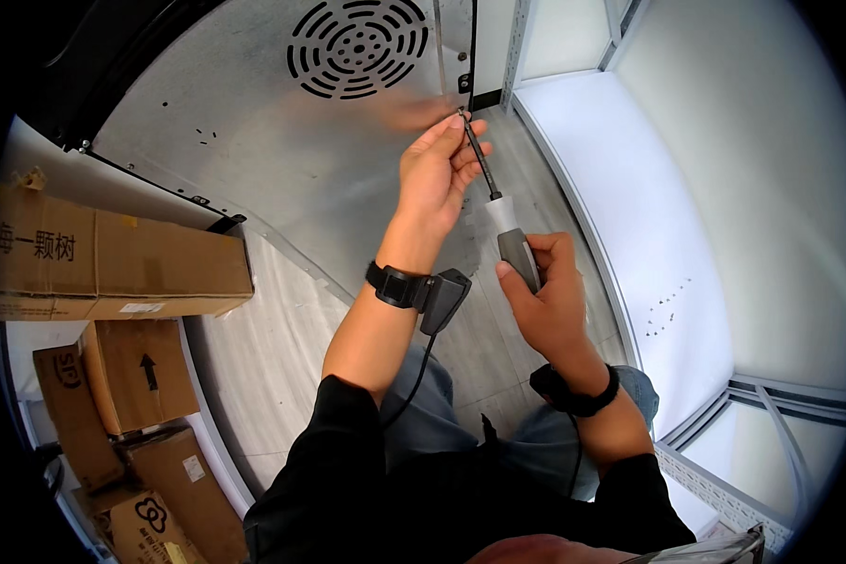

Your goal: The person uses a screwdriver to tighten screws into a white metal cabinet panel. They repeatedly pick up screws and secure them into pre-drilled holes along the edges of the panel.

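My right hand (550, 301) grips the grey and white handle of a screwdriver (503, 211). Its dark shaft runs up and left to a tip at the right edge of a large grey metal panel (254, 122). My left hand (437, 169) is raised beside the shaft, fingertips pinched around the tip where a small screw seems to sit, too small to tell. Both wrists carry black straps, and a small black device (442, 299) with a cable hangs from the left one.
The metal panel has a round vent grille (355, 47) near its top. Several cardboard boxes (113, 254) are stacked at the left. A white surface (649, 226) with perforated metal rails lies to the right. Pale wood-look flooring shows below my arms.
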`<action>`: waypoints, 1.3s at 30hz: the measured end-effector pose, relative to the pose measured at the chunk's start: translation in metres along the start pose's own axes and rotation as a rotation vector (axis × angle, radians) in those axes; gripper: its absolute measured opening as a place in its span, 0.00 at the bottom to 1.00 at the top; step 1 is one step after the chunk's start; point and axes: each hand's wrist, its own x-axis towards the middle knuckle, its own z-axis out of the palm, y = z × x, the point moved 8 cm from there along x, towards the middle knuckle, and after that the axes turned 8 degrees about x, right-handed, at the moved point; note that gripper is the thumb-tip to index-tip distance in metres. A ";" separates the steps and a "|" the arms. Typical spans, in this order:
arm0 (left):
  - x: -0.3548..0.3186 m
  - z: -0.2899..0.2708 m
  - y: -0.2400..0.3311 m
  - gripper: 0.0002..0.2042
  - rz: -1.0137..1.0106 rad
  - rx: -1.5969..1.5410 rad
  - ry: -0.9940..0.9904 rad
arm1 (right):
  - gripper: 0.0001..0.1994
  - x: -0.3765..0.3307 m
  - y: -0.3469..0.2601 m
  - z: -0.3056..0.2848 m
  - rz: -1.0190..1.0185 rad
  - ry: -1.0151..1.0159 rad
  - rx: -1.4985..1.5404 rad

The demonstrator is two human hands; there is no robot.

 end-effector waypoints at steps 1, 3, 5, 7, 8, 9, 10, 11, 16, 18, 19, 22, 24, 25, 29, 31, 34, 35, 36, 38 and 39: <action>0.000 0.000 0.000 0.09 -0.002 0.005 -0.006 | 0.16 0.000 0.001 0.000 0.000 0.006 0.014; 0.002 0.000 -0.001 0.09 0.005 0.009 -0.015 | 0.16 0.000 0.001 -0.001 0.000 0.008 0.020; 0.004 0.001 -0.001 0.09 0.024 0.006 -0.021 | 0.16 0.001 0.000 -0.002 0.000 0.002 0.002; 0.004 0.002 -0.001 0.09 0.023 0.013 0.001 | 0.16 0.003 -0.001 -0.003 -0.033 0.005 0.001; 0.004 0.003 -0.002 0.09 0.022 0.017 0.012 | 0.16 0.004 -0.001 -0.004 -0.050 0.007 0.001; 0.003 0.002 -0.001 0.09 0.022 0.031 0.028 | 0.16 0.004 0.000 -0.004 -0.002 -0.004 0.008; 0.003 0.002 0.000 0.09 0.021 0.045 0.044 | 0.15 0.004 -0.001 -0.004 0.047 -0.015 0.016; 0.002 0.001 0.000 0.09 0.021 0.060 0.060 | 0.15 0.004 -0.001 -0.004 0.096 -0.026 0.024; 0.004 0.001 0.000 0.10 0.019 0.114 0.062 | 0.15 0.007 0.002 -0.005 0.165 -0.047 0.139; 0.004 0.002 0.001 0.11 0.017 0.122 0.024 | 0.15 0.007 0.004 -0.004 0.201 -0.068 0.195; 0.003 0.004 0.002 0.12 0.015 0.120 -0.010 | 0.15 0.007 0.005 -0.002 0.244 -0.085 0.231; -0.002 0.012 0.004 0.12 -0.016 0.128 -0.113 | 0.14 0.004 0.004 0.002 0.397 -0.113 0.370; -0.004 0.013 0.005 0.12 -0.023 0.152 -0.118 | 0.15 0.002 0.007 0.005 0.473 -0.123 0.490; -0.004 0.012 0.004 0.12 -0.015 0.171 -0.090 | 0.16 0.001 0.010 0.007 0.493 -0.128 0.560; -0.001 0.004 0.002 0.11 0.040 0.250 0.002 | 0.22 -0.002 0.019 0.014 0.429 -0.205 0.442; 0.002 0.005 0.000 0.11 0.051 0.257 -0.005 | 0.25 0.002 0.012 0.007 0.000 -0.171 0.041; 0.001 0.003 -0.001 0.12 0.041 0.254 0.014 | 0.24 -0.003 0.003 0.002 -0.026 -0.004 0.044; 0.000 0.003 -0.001 0.12 0.033 0.250 0.024 | 0.24 -0.005 0.002 -0.002 0.068 0.072 0.144; -0.002 0.005 0.000 0.13 0.020 0.236 0.006 | 0.22 -0.005 0.006 0.000 0.184 0.037 0.271; -0.006 0.010 0.003 0.14 -0.006 0.207 -0.028 | 0.18 -0.007 0.013 0.002 0.415 -0.036 0.523; -0.008 0.014 0.004 0.14 -0.018 0.190 -0.083 | 0.17 -0.007 0.012 0.002 0.444 -0.066 0.553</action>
